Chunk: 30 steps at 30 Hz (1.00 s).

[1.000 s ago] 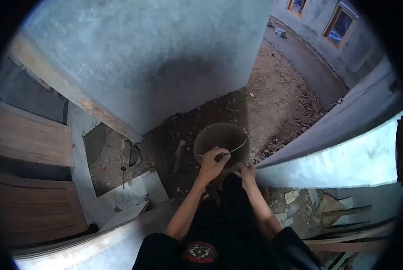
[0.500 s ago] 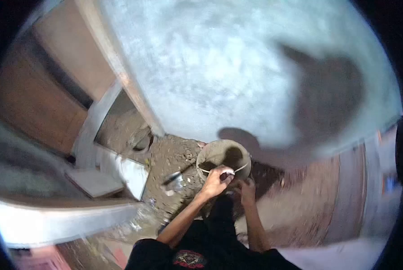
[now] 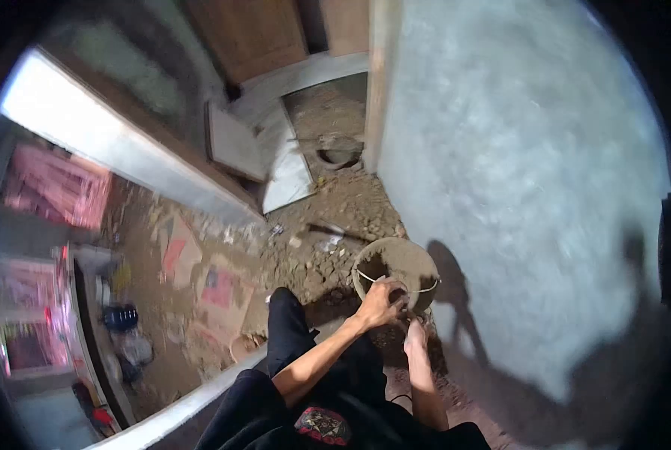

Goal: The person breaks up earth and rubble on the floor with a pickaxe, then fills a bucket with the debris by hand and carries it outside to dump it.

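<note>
A dirt-coated bucket hangs or stands in front of me, tilted so that I look into it, with dark shadow across its inside. Its thin pale wire handle arcs over the near side of the opening. My left hand is closed around the middle of that handle. Lower down, my right hand is at the bucket's near side, fingers curled against it and partly hidden. Whether the bucket touches the ground cannot be made out.
A grey wall rises close on the right. Rubble and loose soil cover the ground ahead. A white board leans near a round hollow object. To the left are a low ledge, flattened cardboard and a blue container.
My view has swung left, bringing more of the left-hand room into sight. The bucket has come along with both hands, which keep their hold. The wall shadows have shifted.
</note>
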Motion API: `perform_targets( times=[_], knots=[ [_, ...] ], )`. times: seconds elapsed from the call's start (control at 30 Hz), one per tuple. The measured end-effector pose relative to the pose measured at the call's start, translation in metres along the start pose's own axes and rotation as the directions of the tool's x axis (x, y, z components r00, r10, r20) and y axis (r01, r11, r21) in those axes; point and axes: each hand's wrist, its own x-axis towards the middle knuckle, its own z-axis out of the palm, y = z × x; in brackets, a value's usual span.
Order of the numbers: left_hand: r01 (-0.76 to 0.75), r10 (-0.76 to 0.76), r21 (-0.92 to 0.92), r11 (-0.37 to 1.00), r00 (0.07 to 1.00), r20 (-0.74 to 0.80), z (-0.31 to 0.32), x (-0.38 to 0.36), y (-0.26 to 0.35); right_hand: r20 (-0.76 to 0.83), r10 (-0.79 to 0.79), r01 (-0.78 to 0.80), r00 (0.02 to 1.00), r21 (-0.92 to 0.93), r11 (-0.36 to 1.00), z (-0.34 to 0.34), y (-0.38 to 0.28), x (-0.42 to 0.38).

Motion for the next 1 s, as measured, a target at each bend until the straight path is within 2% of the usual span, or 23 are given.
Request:
perform_targets(
  times=[0.03, 0.13, 0.2, 0.27, 0.3, 0.33, 0.4, 0.43, 0.47, 0.53, 0.57, 0.6, 0.67, 0.73, 0.77, 0.8, 0.87, 0.9, 0.93, 1.0],
  knots=[
    [-0.022, 0.024, 0.089, 0.996, 1.0, -0.021, 0.004, -0.009, -0.008, 0.068, 0.015, -0.016, 0.998, 0.01, 1.0, 0.004, -0.006, -0.014],
    [0.103, -0.085, 0.082, 0.991, 0.977, -0.196, 0.016, -0.03, -0.029, 0.171, 0.14, -0.127, 0.975, -0.083, 0.988, 0.004, 0.004, 0.002],
    [0.163, -0.159, -0.005, 0.987, 0.957, -0.244, 0.024, -0.037, -0.045, 0.085, 0.154, -0.124, 0.984, -0.281, 0.951, -0.001, 0.02, 0.031],
    [0.249, -0.259, -0.072, 0.966, 0.92, -0.293, 0.004, -0.047, -0.054, 0.026, 0.208, -0.191, 0.978, -0.298, 0.935, 0.021, 0.026, 0.037],
    [0.288, -0.304, -0.099, 0.953, 0.907, -0.29, 0.002, -0.043, -0.062, 0.242, 0.202, -0.133, 0.949, -0.275, 0.952, 0.042, 0.003, 0.023],
    [0.289, -0.313, -0.119, 0.95, 0.898, -0.309, 0.001, -0.055, -0.072, 0.248, 0.204, -0.125, 0.947, -0.302, 0.945, 0.053, 0.009, 0.026],
    [0.281, -0.321, -0.156, 0.947, 0.835, -0.447, 0.011, -0.09, -0.09, 0.322, 0.262, -0.061, 0.91, -0.521, 0.852, 0.053, 0.029, 0.023],
    [0.274, -0.315, -0.156, 0.949, 0.802, -0.507, 0.015, -0.099, -0.1, 0.285, 0.227, -0.021, 0.931, -0.58, 0.815, 0.058, 0.04, 0.029],
    [0.299, -0.359, -0.199, 0.933, 0.771, -0.526, 0.016, -0.098, -0.109, 0.412, 0.235, 0.091, 0.88, -0.632, 0.769, 0.054, 0.055, 0.055],
    [0.331, -0.394, -0.218, 0.918, 0.701, -0.595, 0.024, -0.112, -0.128, 0.326, 0.428, -0.081, 0.843, -0.71, 0.7, 0.08, 0.055, 0.052],
    [0.403, -0.477, -0.256, 0.879, 0.726, -0.495, 0.021, -0.117, -0.141, 0.32, 0.446, -0.079, 0.836, -0.734, 0.674, 0.087, 0.06, 0.055],
    [0.422, -0.517, -0.3, 0.856, 0.701, -0.49, 0.02, -0.124, -0.149, 0.303, 0.437, -0.053, 0.847, -0.769, 0.637, 0.094, 0.07, 0.057],
    [0.428, -0.455, -0.225, 0.875, 0.573, -0.682, 0.032, -0.135, -0.166, 0.304, 0.442, -0.016, 0.844, -0.809, 0.588, 0.109, 0.086, 0.059],
    [0.448, -0.535, -0.313, 0.838, 0.556, -0.636, 0.035, -0.138, -0.19, 0.373, 0.478, -0.035, 0.795, -0.759, 0.65, 0.116, 0.091, 0.064],
    [0.416, -0.52, -0.337, 0.845, 0.492, -0.698, 0.037, -0.139, -0.194, 0.402, 0.494, 0.053, 0.771, -0.813, 0.579, 0.12, 0.092, 0.067],
    [0.43, -0.581, -0.4, 0.809, 0.482, -0.656, 0.025, -0.138, -0.186, 0.428, 0.45, 0.243, 0.784, -0.878, 0.411, 0.116, 0.112, 0.09],
    [0.479, -0.576, -0.365, 0.798, 0.428, -0.697, 0.029, -0.135, -0.204, 0.502, 0.45, 0.189, 0.738, -0.795, 0.576, 0.112, 0.141, 0.12],
    [0.482, -0.557, -0.364, 0.797, 0.355, -0.75, 0.031, -0.133, -0.203, 0.523, 0.412, 0.249, 0.746, -0.793, 0.556, 0.119, 0.15, 0.121],
    [0.48, -0.539, -0.348, 0.805, 0.346, -0.768, 0.025, -0.128, -0.206, 0.512, 0.471, 0.192, 0.718, -0.797, 0.573, 0.128, 0.151, 0.123],
    [0.51, -0.6, -0.399, 0.762, 0.323, -0.732, 0.014, -0.13, -0.21, 0.424, 0.529, 0.073, 0.735, -0.825, 0.56, 0.176, 0.117, 0.075]
  ],
)
